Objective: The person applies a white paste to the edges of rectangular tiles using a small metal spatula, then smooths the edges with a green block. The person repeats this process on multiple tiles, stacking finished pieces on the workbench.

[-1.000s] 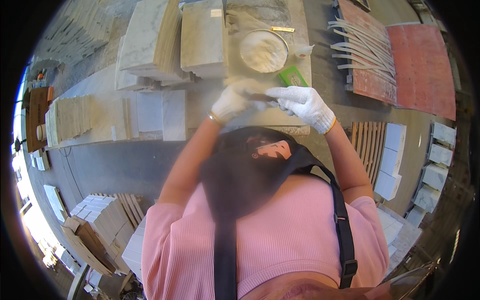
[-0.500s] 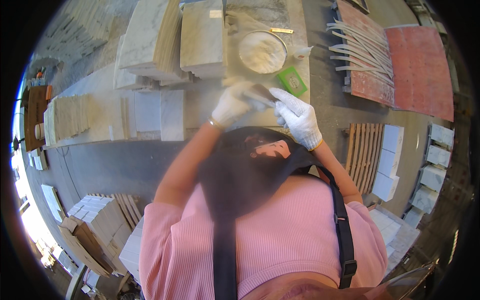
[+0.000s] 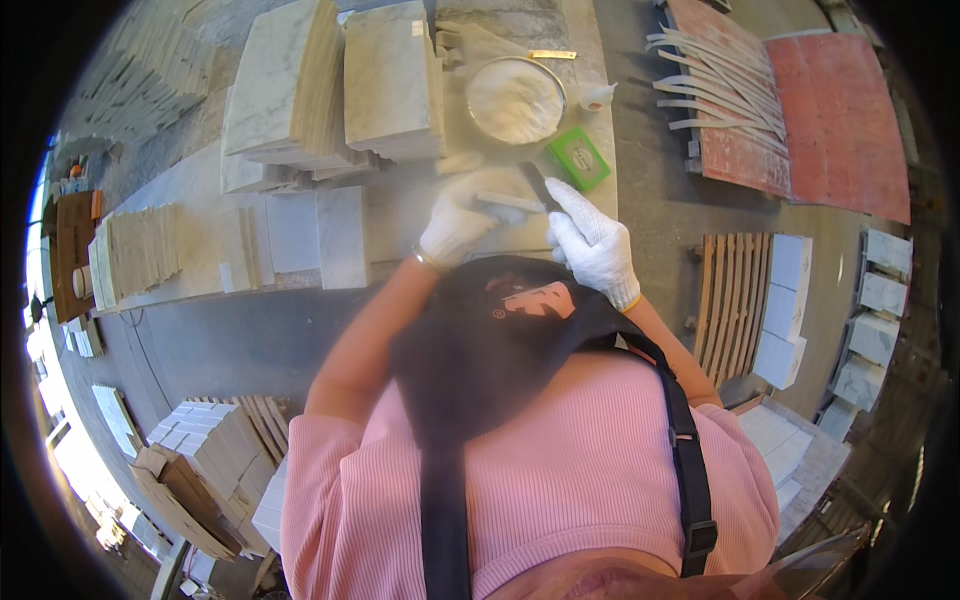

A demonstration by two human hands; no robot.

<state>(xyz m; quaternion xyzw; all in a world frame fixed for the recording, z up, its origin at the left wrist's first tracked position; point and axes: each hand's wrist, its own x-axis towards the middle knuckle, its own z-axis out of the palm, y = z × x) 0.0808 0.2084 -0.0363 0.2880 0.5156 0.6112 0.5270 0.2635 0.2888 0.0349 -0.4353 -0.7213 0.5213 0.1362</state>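
My left hand [image 3: 458, 225], in a white knit glove, closes around a pale narrow strip [image 3: 512, 202] that looks like stone. The strip juts out toward my other hand. In my gloved right hand [image 3: 597, 245] is a thin dark scraper blade [image 3: 536, 184], seen nearly edge-on, its tip pointing away from me. The blade is close to the strip's right end; I cannot tell whether they touch. Beyond my hands stands a round pan [image 3: 516, 100] of white powdery material. A green box [image 3: 580, 160] lies just past my right hand.
Stacks of marble tiles [image 3: 392, 85] stand on the bench left of the pan. A yellow strip [image 3: 552, 54] and a small white bottle [image 3: 597, 96] lie near it. White straps [image 3: 715, 90] rest on a red board at right. A wooden pallet [image 3: 733, 300] stands on the floor.
The scraper blade has turned from showing its flat face to nearly edge-on, apart from the strip. The pale strip now shows more plainly. My view has shifted slightly.
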